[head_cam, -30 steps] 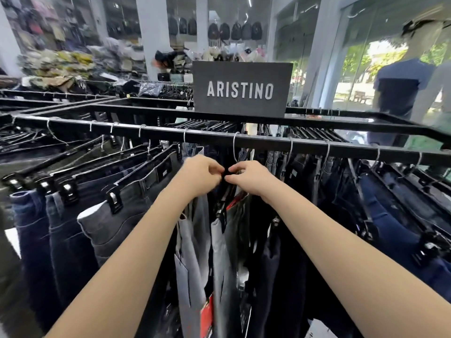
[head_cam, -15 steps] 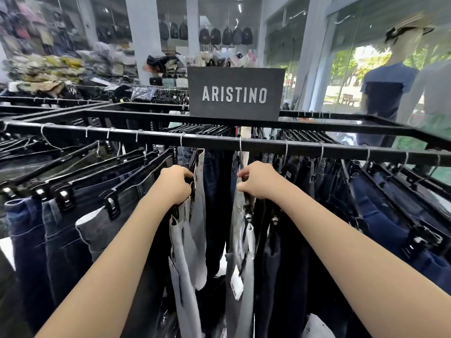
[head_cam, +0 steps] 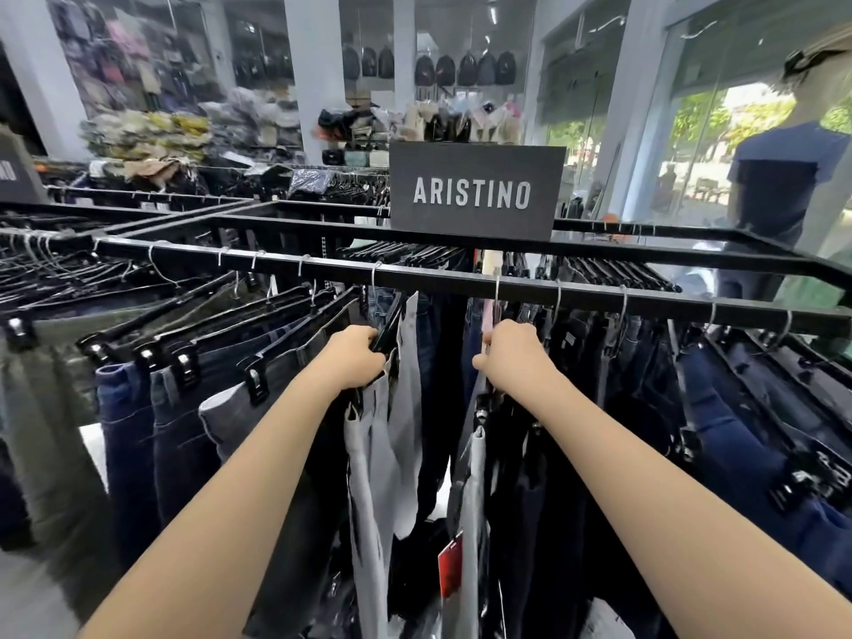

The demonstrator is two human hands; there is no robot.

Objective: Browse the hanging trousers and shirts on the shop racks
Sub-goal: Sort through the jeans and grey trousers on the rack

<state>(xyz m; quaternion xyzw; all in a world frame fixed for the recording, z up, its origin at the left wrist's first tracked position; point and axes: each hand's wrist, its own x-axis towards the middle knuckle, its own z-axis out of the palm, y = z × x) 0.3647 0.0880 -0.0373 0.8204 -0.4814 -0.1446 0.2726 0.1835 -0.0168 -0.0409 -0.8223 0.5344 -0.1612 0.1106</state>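
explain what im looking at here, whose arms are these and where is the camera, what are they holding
There is no machine here. The camera sits on a person's head, looking forward and down, so the two bare arms reaching in are that person's own. They stand in a clothes shop at a black rail hung with trousers, under a sign reading ARISTINO. The left hand grips the black hanger of light grey trousers. The right hand grips the top of a dark pair beside it. The hands are apart, with a gap open between the garments. A red tag hangs low in that gap.
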